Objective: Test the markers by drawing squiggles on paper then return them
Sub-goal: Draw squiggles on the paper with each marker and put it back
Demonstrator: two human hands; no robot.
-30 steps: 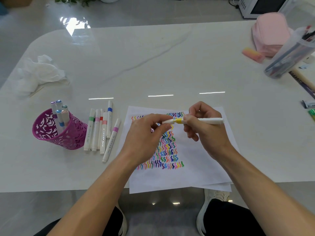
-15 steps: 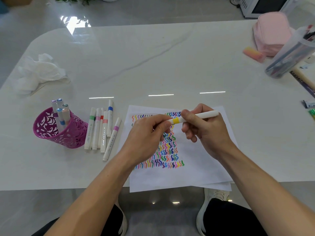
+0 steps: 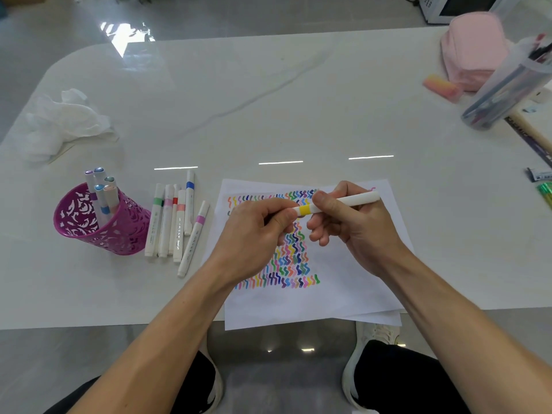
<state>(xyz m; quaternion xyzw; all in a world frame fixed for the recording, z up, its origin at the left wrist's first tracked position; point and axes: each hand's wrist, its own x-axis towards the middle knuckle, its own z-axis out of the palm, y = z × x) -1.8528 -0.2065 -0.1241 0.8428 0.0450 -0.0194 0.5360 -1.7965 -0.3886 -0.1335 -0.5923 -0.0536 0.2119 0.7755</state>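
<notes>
A crumpled tissue (image 3: 64, 121) is lying at the far left of the white table (image 3: 268, 100). Nearer, a purple cut-out cup (image 3: 119, 231) is standing upright and holding several capped markers (image 3: 101, 192) with their ends sticking up. Just to its right, a row of loose markers (image 3: 171, 219) is lying side by side on the table, pointing near to far, the rightmost one slightly tilted. Right of them, a sheet of paper (image 3: 343, 288) is overhanging the near table edge, and coloured squiggles (image 3: 286, 264) are filling its left half. Above the paper, the left hand (image 3: 254, 234) is closing its grip on the left end of the yellow-banded marker (image 3: 343, 201), fingertips pinching just beside the yellow band and hiding the tip. The right hand (image 3: 355, 231) is clamping its grip round the white barrel, thumb on top, so the marker is hanging almost level between both hands. At the far right, a pink pouch (image 3: 472, 52) and a clear tub of pens (image 3: 507, 85) are resting.
</notes>
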